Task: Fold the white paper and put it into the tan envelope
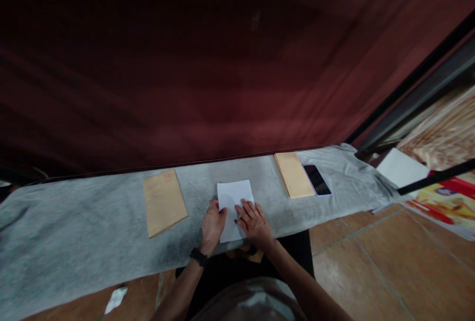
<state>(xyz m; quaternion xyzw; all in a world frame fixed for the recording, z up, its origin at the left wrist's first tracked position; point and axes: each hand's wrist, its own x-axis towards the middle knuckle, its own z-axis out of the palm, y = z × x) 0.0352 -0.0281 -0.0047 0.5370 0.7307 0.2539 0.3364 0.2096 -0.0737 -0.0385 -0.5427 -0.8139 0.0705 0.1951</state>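
A white sheet of paper (233, 193) lies on the grey cloth directly in front of me. Its left edge is gripped by my left hand (213, 224), thumb on top and the other fingers curled at the side. On the paper's right half rests my right hand (254, 222), palm down with its fingers stretched out. A brown envelope (164, 202) lies to the left of my hands, slightly turned. To their right is a small stack of brown envelopes (295, 175). Whether the paper has more than one layer is hard to make out.
A grey cloth (92, 222) covers the long narrow surface. A dark-screened phone (317, 180) lies beside the envelope stack. Behind rises a dark red panel (222, 88). At the right are a dark metal frame (411, 83) and a colourful package (445, 202). White scrap (116, 299) lies on the tiled floor.
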